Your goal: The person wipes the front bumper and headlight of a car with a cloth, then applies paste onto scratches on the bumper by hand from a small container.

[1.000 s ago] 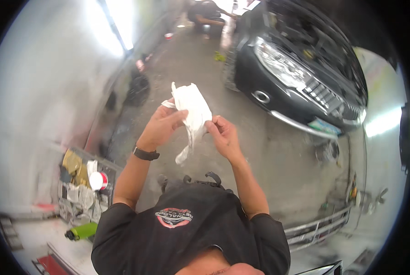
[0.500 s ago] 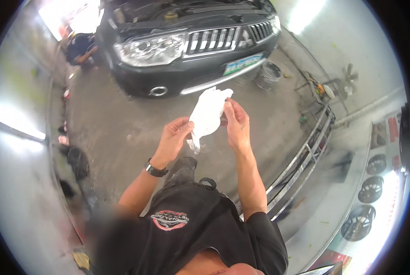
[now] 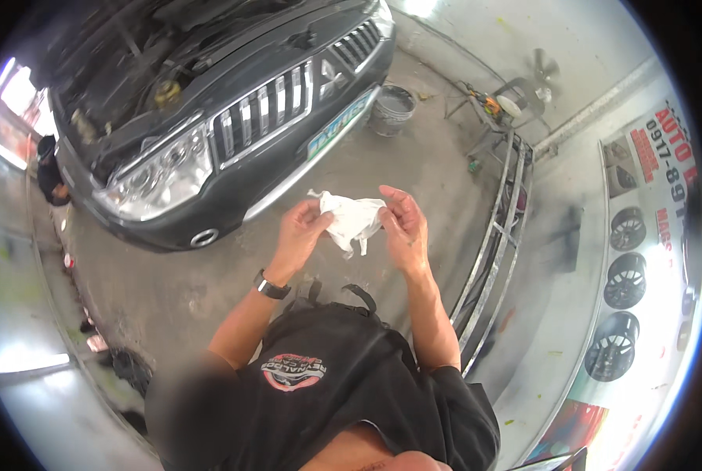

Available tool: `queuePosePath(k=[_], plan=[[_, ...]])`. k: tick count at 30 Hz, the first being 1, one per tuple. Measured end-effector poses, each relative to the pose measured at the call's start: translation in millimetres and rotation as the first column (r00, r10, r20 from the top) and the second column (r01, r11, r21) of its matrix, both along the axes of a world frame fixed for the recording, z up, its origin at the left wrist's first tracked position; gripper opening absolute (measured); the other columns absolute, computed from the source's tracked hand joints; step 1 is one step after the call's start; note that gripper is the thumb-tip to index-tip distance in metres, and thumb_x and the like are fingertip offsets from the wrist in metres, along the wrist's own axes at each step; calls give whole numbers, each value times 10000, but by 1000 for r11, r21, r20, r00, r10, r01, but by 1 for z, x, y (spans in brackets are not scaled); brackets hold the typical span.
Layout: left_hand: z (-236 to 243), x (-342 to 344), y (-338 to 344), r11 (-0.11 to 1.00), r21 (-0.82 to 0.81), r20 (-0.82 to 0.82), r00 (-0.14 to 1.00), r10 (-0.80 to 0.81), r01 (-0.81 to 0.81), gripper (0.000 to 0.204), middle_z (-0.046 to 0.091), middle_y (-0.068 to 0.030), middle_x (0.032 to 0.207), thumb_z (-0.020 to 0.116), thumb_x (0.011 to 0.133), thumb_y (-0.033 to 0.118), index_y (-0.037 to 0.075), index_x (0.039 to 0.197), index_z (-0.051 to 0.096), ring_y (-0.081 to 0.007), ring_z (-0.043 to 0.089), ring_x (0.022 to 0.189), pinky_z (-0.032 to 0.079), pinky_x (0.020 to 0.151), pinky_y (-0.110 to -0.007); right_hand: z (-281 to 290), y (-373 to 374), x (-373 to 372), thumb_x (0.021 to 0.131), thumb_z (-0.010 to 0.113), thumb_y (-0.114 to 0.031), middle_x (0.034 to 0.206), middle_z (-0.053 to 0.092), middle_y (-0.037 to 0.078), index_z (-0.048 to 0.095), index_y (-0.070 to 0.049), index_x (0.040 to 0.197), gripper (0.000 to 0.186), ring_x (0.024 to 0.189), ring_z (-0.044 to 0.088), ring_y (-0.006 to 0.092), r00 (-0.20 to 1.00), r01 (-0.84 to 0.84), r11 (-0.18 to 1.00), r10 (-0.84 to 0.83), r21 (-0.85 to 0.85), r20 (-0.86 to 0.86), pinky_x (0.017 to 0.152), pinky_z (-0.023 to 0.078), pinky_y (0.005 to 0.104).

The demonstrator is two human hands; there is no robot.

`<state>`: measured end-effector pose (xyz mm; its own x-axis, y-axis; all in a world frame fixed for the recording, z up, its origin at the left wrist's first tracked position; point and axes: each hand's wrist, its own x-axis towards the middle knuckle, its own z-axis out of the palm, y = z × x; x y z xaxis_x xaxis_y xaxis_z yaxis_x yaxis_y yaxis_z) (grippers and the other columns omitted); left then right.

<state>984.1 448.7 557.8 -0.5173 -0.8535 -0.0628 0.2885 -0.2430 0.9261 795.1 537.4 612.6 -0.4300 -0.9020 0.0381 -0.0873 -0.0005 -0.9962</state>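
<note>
A crumpled white cloth hangs between my two hands in front of my chest. My left hand pinches its left side between thumb and fingers. At its right edge, my right hand grips it with the thumb, while the upper fingers are bent and partly raised. The lower end of the cloth dangles in loose folds. Beyond my hands stands a dark grey car with its engine bay exposed. I cannot tell whether the cloth is folded over or has something inside it.
A grey bucket stands on the concrete floor by the car's bumper. Along the right runs a metal frame, with a fan farther back. A banner picturing wheels covers the right wall. Another person is at the far left.
The view has turned right and come nearer the car. The cloth, upright and longer before, is now lower, bunched and stretched sideways between my hands.
</note>
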Motion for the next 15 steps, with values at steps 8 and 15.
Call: queuePosePath(k=[8,15], plan=[[-4,-129,-58,983,146,-118,989,-92,109,304,716,-67,1072,624,1010,78,23,1304,574,-133,685,954,571,833,-311,-31,-29,-123,979,562,-35,899,692,15,641,21,1272,308,808,589,65,961,276,961,-276,-33,15,759,486,235],[-11,-285,-85,846,-221,458,817,-350,486,342,706,-68,1134,762,928,217,2,1185,694,-119,661,960,532,797,-287,-49,-51,-268,943,650,-88,894,714,32,664,-10,1298,364,789,627,70,978,204,978,-205,41,40,732,512,248]])
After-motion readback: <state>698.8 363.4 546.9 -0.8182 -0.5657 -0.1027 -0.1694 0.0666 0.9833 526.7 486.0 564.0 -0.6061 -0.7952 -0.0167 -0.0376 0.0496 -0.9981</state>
